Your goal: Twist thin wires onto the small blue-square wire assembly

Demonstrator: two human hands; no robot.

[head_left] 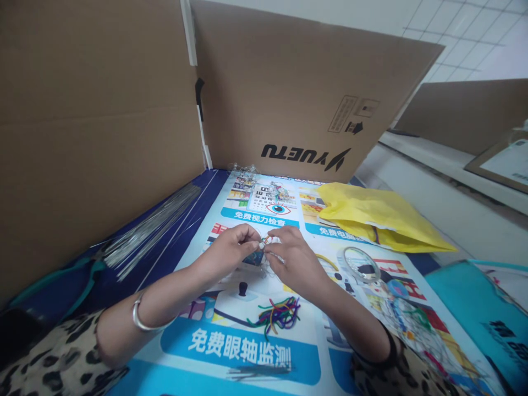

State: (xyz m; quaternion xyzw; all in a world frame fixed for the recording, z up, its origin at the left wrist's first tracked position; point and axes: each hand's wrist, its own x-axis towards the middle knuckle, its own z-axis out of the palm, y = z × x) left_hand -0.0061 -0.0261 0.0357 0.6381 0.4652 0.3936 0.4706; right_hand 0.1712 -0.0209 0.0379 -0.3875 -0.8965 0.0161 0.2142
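In the middle of the head view my left hand [236,245] and my right hand [295,254] meet fingertip to fingertip over the poster sheet. Between them is a small white piece [262,245] with thin orange and green strands; its exact kind is too small to make out. The left thumb and forefinger pinch it from one side, and the right fingers are closed at its other side, by the strands. Closer to me lies a bundle of coloured yarn pieces [279,314], and below that a few short thin wires [259,372].
Cardboard walls [305,99] stand at the back and left. A long bundle of silvery wires [150,231] lies on the blue cloth at left. To the right are a yellow bag [383,214], a round clear-topped container [362,264], a tangle of wire and beads [406,313], and a teal bag [474,308].
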